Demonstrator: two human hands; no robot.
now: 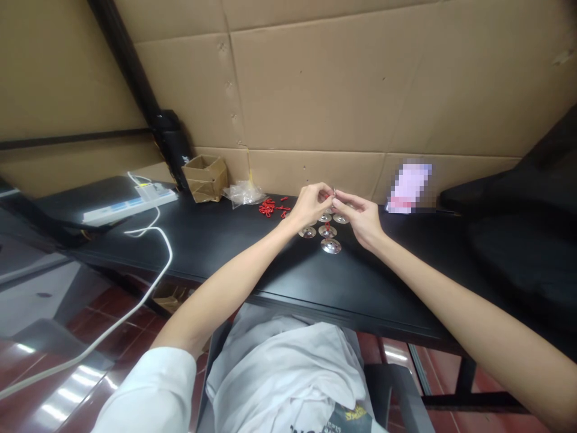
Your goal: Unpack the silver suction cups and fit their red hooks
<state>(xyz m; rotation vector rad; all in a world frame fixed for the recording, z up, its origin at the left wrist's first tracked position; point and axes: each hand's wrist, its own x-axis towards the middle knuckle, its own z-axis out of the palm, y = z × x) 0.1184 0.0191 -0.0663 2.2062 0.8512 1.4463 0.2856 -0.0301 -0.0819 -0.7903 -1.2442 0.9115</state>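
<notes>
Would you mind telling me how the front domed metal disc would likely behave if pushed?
The disc looks thin and stiff, so probably light for its size. Its polished dome may be slippery, and it could slide or rock rather than roll.

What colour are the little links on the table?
Bright red: the little links, seen in the head view.

Metal discs (325, 231) on desk (288, 282); chain links (268, 207) left; plastic bag (244, 193), cardboard box (205, 178) further left.

Black bench top (288, 282) — red chain links (268, 207), shiny metal discs (330, 245), clear plastic bag (243, 193), cardboard box (206, 178), white power strip (135, 207)
</notes>
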